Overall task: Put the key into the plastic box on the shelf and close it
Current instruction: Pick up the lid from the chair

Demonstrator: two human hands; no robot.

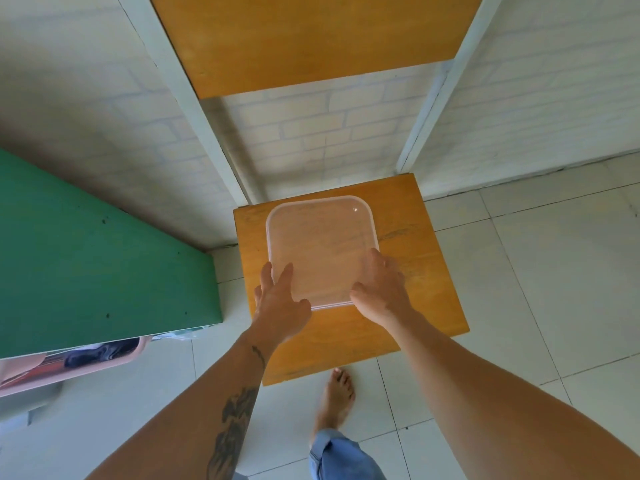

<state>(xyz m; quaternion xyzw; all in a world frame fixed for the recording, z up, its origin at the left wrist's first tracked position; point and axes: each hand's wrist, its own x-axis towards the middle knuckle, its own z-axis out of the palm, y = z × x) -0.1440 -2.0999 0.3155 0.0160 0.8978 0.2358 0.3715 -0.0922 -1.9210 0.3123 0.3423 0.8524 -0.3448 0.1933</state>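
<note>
A clear square plastic box with its lid on sits on the lower wooden shelf board. My left hand rests on the box's near left corner, fingers spread over the lid. On the near right corner lies my right hand, fingers curled over the edge. Both hands press on the lid. No key is visible; the frosted lid hides what is inside the box.
A second wooden shelf board hangs above, held by white metal uprights. A green tabletop stands to the left, with a pink bin beneath it. White floor tiles surround the shelf; my bare foot is near its front edge.
</note>
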